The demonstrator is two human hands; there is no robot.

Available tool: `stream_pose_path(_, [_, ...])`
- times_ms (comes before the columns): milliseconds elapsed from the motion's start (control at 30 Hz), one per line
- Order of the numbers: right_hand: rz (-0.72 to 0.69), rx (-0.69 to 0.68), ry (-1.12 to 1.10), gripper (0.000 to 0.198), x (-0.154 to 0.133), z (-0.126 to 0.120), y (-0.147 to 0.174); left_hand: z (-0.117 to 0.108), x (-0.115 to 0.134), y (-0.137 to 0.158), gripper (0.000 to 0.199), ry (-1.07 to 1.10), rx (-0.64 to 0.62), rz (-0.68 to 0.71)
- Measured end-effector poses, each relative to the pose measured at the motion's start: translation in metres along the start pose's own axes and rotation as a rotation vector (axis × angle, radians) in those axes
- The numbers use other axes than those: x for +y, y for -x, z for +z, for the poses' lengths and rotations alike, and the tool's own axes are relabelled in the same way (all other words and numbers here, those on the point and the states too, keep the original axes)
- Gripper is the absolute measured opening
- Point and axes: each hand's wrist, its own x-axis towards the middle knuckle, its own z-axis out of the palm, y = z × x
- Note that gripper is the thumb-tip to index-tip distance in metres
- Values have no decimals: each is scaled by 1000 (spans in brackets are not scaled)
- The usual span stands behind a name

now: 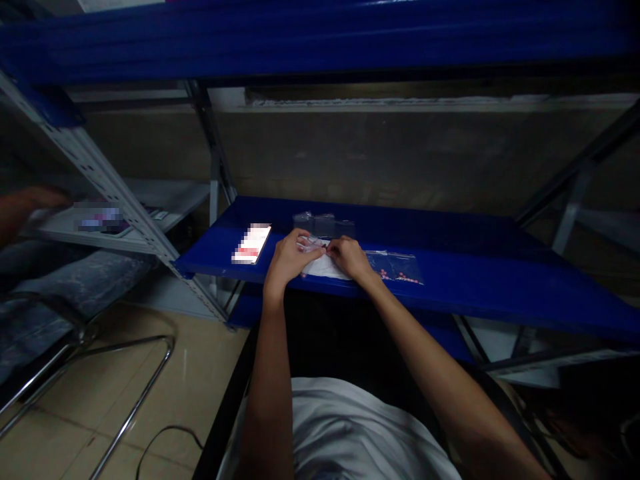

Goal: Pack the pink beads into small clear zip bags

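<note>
Over a white cloth or paper sheet on the blue shelf, my left hand curls around a small clear plastic bag, thumb reaching to the right. My right hand meets it with fingertips pinched together near the bag's right end; a tiny dark spot shows there, too small to name. Just right of my hands lie two clear bags holding small pink beads or pellets, the nearer bag and the farther bag. Behind my hands are several flat clear bags.
A lit phone lies on the blue shelf to the left. A blue beam crosses above, with metal uprights at both sides. Another person's hand and a metal-framed chair are at far left.
</note>
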Motion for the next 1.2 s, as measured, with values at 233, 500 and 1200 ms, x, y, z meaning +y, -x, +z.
stream_pose_path(233, [-14, 16, -25, 18, 2, 7, -4, -1, -4, -2, 50, 44, 11, 8])
stream_pose_path(500, [-36, 226, -466, 10, 9, -10, -10, 0, -13, -5, 55, 215, -37, -43])
stream_pose_path(1200, [-323, -163, -476, 21, -32, -84, 4, 5, 9, 4, 50, 385, -251, 52])
